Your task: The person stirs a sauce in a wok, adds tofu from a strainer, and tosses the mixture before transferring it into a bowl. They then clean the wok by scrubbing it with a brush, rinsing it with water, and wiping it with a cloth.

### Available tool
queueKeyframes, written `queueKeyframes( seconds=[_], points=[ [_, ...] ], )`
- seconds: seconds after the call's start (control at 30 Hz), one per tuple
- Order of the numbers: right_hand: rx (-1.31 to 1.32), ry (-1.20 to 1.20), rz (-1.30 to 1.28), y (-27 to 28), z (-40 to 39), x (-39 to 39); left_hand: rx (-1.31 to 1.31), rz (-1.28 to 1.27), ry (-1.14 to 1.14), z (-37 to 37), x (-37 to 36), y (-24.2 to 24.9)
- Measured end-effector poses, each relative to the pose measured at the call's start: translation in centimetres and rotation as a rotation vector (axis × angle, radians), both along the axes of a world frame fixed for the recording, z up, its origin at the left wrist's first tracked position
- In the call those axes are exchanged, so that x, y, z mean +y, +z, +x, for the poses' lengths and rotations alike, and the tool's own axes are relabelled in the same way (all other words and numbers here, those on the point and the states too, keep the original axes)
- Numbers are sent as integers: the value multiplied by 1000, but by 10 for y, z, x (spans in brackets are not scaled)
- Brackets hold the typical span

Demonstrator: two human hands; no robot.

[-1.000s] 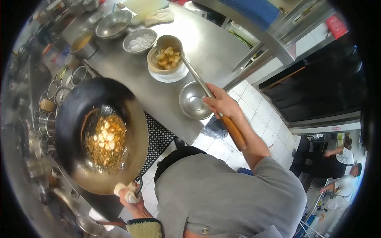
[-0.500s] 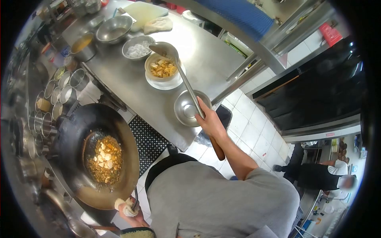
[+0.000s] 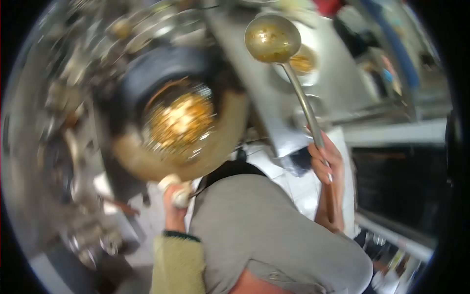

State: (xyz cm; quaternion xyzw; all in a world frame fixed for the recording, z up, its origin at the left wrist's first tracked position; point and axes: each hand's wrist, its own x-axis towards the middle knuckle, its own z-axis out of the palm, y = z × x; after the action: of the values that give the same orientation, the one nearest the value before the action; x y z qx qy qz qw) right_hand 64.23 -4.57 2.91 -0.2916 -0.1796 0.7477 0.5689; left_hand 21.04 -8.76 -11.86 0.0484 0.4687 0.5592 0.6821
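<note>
My left hand (image 3: 175,202) is closed on a pale cloth (image 3: 180,191) wrapped round the handle of a large wok (image 3: 230,132). Inside the wok lies browned chopped food with paler pieces (image 3: 181,117) on top. My right hand (image 3: 327,159) grips the long handle of a metal ladle (image 3: 272,39); its bowl, wet with yellowish residue, is raised over the steel table. Partly behind the ladle, a bowl of yellow-brown food (image 3: 302,62) stands on a white plate.
The steel table (image 3: 267,105) runs beyond the wok, with a blurred metal bowl (image 3: 311,108) near its edge. Several blurred metal containers (image 3: 161,27) stand at the upper left. White floor tiles (image 3: 264,159) show below the table.
The view has turned, shifting the wok right and up. The ladle bowl has moved away from above the food bowl's rim and now shows its inside. Both hands keep their holds.
</note>
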Motion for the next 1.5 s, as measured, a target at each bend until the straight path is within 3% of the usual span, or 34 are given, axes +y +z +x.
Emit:
queueKeyframes(
  seconds=[0.1, 0.2, 0.3, 0.5, 0.6, 0.63, 0.67, 0.73, 0.87, 1.07, 1.17, 1.3, 1.43, 1.5],
  points=[
    [-528, 290, -95, 15, -62, 27, 69, -113, -10, 15, 15, 22],
    [-1016, 533, 8, -13, -108, 62, 53, -115, -43, 21, 13, 29],
    [-1372, 587, 527, -47, -137, 77, 93, -127, -26, 18, 9, 28],
    [-1487, 945, 567, -7, -158, 26, 51, -101, -38, -4, -2, 25],
    [-1529, 643, 832, -18, -135, 26, 60, -100, 3, -9, -7, 35],
    [-1522, 606, 723, -18, -134, 32, 70, -97, 10, -9, -9, 38],
    [-1510, 563, 616, -19, -133, 38, 68, -79, 0, -10, -11, 39],
    [-1354, 631, -4, 1, -145, 53, 68, -32, -18, -13, -9, 42],
    [-1133, 648, -54, -33, -156, 46, 86, -31, 35, -7, 6, 44],
    [-247, 748, -430, -58, -189, 27, 10, 3, 63, 14, 39, -18],
    [13, 698, -541, -70, -181, 19, -80, -101, 36, 9, 28, -11],
    [383, 612, -641, -46, -142, 6, -65, -204, -50, 2, 6, 15],
    [470, 480, -504, -9, -84, -1, -48, -161, -130, 22, 17, 58],
    [372, 368, -429, 15, -53, -1, -83, -60, -178, 39, 35, 60]
  ],
)
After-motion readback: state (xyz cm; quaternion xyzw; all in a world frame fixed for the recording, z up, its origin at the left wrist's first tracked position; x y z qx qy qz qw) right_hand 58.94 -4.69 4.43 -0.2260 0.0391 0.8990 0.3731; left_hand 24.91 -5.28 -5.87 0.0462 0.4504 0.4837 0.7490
